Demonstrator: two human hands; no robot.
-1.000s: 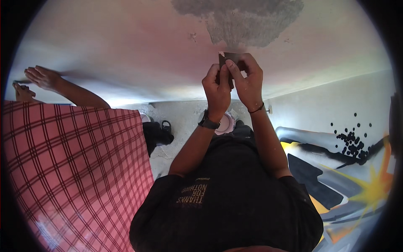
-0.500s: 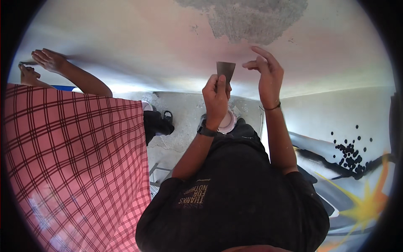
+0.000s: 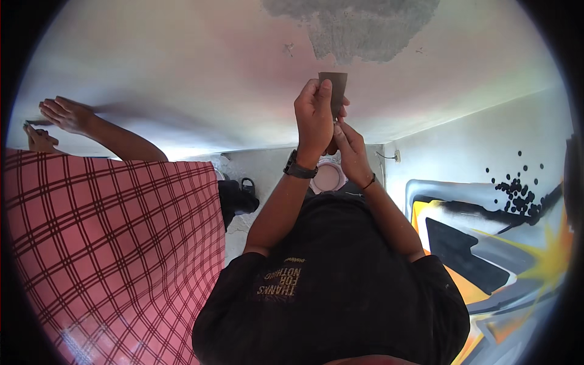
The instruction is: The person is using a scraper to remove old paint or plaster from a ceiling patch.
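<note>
L hand (image 3: 314,115) is clamped on a dark flat scraper (image 3: 336,91), thumb over its face, broad end pointing up-pic. R hand (image 3: 353,149) is just below & to the R, hands close tog.; its thumb + fingers are drawn in nr the scraper's lower end, can't tell if they grip it. Scraper is in front of the wall (image 3: 201,67), just under a rough grey patch (image 3: 374,30); can't tell if it touches. Dark watch (image 3: 299,168) on L wrist, thin black band (image 3: 369,180) on R. B/w the forearms, a round tub (image 3: 328,164) w/ pale pinkish stuff in it. Wearer's T-shirt (image 3: 347,267) is black. To the L, co-worker in pink plaid shirt (image 3: 121,243), both hands up at same wall. To the R, side wall (image 3: 456,140) w/ black dots, yellow star shape etc.
</note>
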